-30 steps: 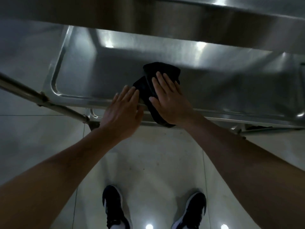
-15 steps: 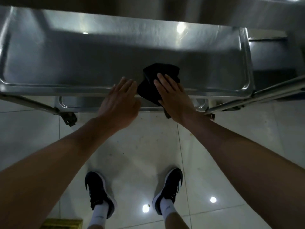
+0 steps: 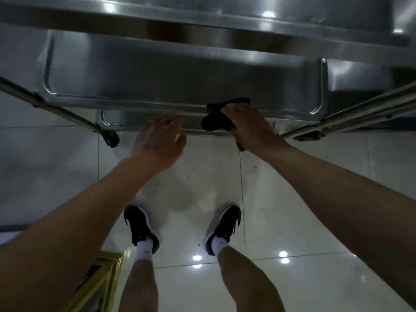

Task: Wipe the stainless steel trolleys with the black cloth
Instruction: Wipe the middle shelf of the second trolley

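A stainless steel trolley stands in front of me, its middle shelf (image 3: 157, 82) a wide shallow tray with a raised rim. The black cloth (image 3: 215, 119) is draped over the near rim of that shelf, toward its right end. My right hand (image 3: 249, 124) presses and grips the cloth against the rim. My left hand (image 3: 159, 143) hovers flat with fingers apart just in front of the rim, left of the cloth, holding nothing. The upper shelf (image 3: 202, 16) overhangs the far part of the middle shelf.
Trolley frame tubes run diagonally at the left (image 3: 51, 106) and right (image 3: 351, 113). A lower shelf edge (image 3: 117, 120) and a caster (image 3: 110, 137) show below. My shoes stand on glossy white floor tiles (image 3: 281, 199). A gold-framed object (image 3: 99, 280) lies at bottom left.
My right hand has slid the cloth from the shelf surface to the near rim, further right. My left hand has drawn back off the rim. The view has pulled back.
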Tool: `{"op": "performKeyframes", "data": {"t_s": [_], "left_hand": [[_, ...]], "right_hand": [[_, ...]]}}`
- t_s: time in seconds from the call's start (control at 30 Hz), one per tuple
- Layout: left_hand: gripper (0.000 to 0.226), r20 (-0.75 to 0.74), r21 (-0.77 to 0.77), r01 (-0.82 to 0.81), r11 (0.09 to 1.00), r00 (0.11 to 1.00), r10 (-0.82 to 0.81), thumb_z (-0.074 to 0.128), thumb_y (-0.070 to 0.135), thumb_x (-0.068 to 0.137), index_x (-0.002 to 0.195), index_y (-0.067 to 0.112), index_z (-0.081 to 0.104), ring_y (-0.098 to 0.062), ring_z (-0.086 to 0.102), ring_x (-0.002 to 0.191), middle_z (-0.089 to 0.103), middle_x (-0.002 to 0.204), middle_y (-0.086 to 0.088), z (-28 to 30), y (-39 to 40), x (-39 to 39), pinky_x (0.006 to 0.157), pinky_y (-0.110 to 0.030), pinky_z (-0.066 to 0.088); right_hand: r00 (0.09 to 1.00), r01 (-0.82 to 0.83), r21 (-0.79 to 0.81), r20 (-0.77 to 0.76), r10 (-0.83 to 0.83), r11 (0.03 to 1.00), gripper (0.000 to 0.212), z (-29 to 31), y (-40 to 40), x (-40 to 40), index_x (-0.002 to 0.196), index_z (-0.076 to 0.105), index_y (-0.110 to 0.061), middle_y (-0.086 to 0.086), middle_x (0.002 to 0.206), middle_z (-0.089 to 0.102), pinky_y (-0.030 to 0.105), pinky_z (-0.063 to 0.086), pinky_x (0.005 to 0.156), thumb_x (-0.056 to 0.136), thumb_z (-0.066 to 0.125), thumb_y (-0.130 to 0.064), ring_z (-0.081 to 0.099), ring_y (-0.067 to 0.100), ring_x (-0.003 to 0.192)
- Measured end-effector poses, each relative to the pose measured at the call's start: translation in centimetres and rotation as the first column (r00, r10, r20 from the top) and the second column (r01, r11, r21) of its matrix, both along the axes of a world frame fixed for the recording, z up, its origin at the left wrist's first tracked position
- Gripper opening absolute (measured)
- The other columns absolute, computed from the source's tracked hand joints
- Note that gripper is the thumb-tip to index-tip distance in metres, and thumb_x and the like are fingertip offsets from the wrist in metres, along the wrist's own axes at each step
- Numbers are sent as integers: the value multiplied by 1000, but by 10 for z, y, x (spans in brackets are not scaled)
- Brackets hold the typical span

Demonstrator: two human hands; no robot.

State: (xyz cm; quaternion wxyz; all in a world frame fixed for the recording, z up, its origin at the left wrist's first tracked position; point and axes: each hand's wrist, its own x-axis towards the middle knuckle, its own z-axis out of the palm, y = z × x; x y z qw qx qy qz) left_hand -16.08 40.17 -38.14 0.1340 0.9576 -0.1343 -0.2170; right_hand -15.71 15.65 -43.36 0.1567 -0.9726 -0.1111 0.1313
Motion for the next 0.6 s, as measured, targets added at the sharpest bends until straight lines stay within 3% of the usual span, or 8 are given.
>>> {"op": "performKeyframes", "data": {"t_s": [0.13,0.27,0.4,0.6], "left_hand": [[48,32,11,-37,999,999,37,46,35,100,144,14,44,-28,45,132,49,145,-9,43,24,-16,107,-42,38],[43,30,11,-127,992,991,127,45,36,100,136,13,51,-30,53,120,57,135,-10,89,60,-33,100,-41,43],[47,44,-27,-231,973,972,232,48,34,100,143,16,47,-25,46,131,50,145,-6,130,111,-54,106,-38,37],[48,55,-7,-336,942,940,336,46,37,101,145,18,43,-24,43,134,47,148,-5,186,212,-65,108,-38,33]], "right_hand": [[996,-64,31,-63,65,997,49,39,33,-6,141,53,-10,14,147,50,48,38,109,93,62,-7,45,36,134],[990,-139,69,10,139,988,51,81,69,-15,128,63,-9,14,133,61,52,50,97,80,73,2,55,37,122],[979,-200,109,51,195,974,54,123,116,-18,125,65,-7,16,129,64,57,52,91,73,77,6,59,39,118],[950,-306,106,91,298,946,55,198,213,-10,126,65,-7,13,127,65,53,52,91,73,77,0,60,38,115]]}}
